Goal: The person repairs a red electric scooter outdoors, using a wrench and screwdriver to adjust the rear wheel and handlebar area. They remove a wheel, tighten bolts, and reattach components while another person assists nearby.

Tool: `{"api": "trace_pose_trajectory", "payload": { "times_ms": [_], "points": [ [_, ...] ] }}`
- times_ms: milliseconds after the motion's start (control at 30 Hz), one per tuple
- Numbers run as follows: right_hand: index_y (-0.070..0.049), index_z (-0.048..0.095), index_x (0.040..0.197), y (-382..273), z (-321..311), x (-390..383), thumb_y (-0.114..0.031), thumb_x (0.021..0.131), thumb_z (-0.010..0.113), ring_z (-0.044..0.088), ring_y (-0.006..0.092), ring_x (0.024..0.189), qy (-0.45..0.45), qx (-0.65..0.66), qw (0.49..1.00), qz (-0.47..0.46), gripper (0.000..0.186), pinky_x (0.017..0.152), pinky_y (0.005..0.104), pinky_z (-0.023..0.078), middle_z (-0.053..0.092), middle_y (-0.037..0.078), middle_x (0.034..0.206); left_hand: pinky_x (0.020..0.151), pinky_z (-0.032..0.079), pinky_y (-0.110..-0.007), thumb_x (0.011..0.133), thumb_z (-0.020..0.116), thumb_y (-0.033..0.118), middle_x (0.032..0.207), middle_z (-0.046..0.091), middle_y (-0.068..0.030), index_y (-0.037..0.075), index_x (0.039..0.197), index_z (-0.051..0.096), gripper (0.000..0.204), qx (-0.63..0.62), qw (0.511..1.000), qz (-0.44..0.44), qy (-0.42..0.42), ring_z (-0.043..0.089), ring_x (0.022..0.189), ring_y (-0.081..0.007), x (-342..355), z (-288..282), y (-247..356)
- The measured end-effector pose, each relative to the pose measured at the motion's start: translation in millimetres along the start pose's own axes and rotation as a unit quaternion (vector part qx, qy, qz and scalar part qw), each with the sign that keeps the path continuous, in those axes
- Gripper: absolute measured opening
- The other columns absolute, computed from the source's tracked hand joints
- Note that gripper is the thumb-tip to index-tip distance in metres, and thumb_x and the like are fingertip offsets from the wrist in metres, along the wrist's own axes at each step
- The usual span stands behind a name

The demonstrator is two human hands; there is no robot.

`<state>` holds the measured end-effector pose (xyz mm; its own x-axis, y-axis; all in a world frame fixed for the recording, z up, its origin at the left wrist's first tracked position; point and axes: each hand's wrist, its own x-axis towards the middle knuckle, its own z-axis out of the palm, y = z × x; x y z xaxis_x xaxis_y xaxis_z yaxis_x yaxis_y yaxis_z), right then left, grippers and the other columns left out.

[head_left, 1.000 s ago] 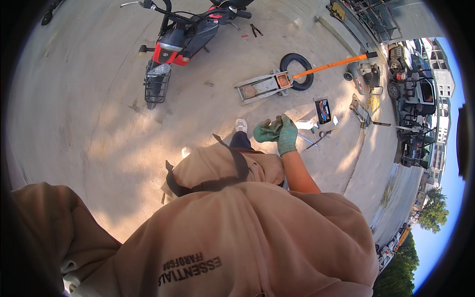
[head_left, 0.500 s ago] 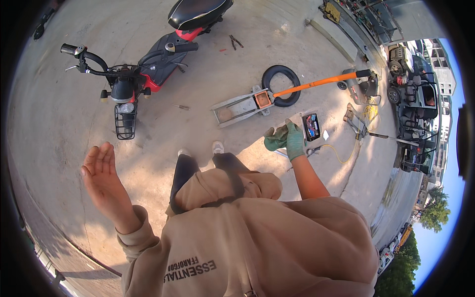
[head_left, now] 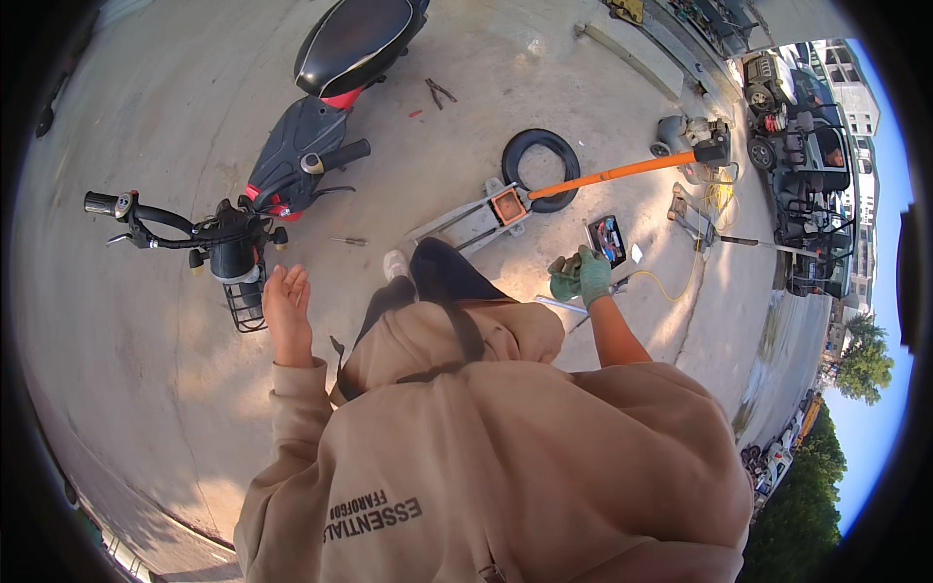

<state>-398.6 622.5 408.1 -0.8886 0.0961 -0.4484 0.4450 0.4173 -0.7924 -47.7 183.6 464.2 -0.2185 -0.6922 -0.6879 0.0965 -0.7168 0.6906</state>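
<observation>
My left hand [head_left: 286, 303] is bare and raised with nothing in it, its fingers stretched up beside the front rack of the scooter [head_left: 238, 257]. Out to the right, my right hand [head_left: 594, 276] wears a green work glove. Its fingers are closed on a bunched darker green piece that looks like a second work glove [head_left: 564, 279]. Just beyond that hand, a black tool case [head_left: 609, 241] lies open on the ground with small tools inside.
An orange-handled floor jack [head_left: 612, 176] lies ahead, its handle crossing a black tyre [head_left: 514, 160]. Pliers [head_left: 439, 93] and a screwdriver [head_left: 350, 241] lie on the concrete. A yellow hose [head_left: 671, 297] runs at the right, near a compressor [head_left: 680, 136]. Parked carts [head_left: 812, 175] stand farther right.
My left hand has swung right and forward, toward the scooter's rack. The view has shifted as I step, and one shoe is now hidden. My right hand stays near the tool case.
</observation>
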Motion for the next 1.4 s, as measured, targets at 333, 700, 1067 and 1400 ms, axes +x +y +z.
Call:
{"api": "trace_pose_trajectory", "payload": {
  "times_ms": [333,700,1067,1400],
  "points": [
    [-0.006,0.063,0.077,40,-28,-17,-0.017,0.092,0.067,0.051,0.0125,0.052,0.069,0.065,0.993,0.064,0.019,0.048,0.0282,0.038,0.057,0.002,0.064,0.107,0.039,-0.045,0.093,0.065,0.022,0.124,0.064,-0.0106,0.004,0.123,0.06,0.035,0.543,0.626,0.543,-0.133,0.057,0.118,-0.0309,60,131,27],
    [-0.004,0.064,0.08,-99,90,39,-0.021,0.095,0.065,0.058,0.0138,0.062,-0.021,-0.008,1.0,0.02,0.022,0.059,0.0276,0.045,0.065,0.004,0.071,0.114,0.03,-0.049,0.085,0.071,0.017,0.132,0.06,0.0015,0.011,0.118,0.066,0.033,0.615,0.571,0.518,-0.169,0.048,0.132,-0.0244,98,115,42],
    [-0.003,0.065,0.082,-143,193,32,-0.019,0.097,0.062,0.058,0.0134,0.056,-0.164,0.014,0.986,-0.032,0.022,0.057,0.0266,0.047,0.065,0.005,0.069,0.114,0.03,-0.049,0.084,0.071,0.015,0.129,0.061,0.0014,0.011,0.11,0.069,0.026,0.593,0.597,0.524,-0.132,0.049,0.132,-0.0253,95,120,31],
    [0.001,0.065,0.099,-100,105,92,-0.011,0.095,0.062,0.061,0.0151,0.063,-0.02,0.085,0.995,0.046,0.012,0.058,0.0275,0.049,0.068,0.008,0.076,0.11,0.032,-0.052,0.086,0.07,0.019,0.125,0.062,-0.0064,0.01,0.11,0.067,0.027,0.639,0.557,0.527,-0.059,0.051,0.127,-0.0298,81,152,19]
  ]
}}
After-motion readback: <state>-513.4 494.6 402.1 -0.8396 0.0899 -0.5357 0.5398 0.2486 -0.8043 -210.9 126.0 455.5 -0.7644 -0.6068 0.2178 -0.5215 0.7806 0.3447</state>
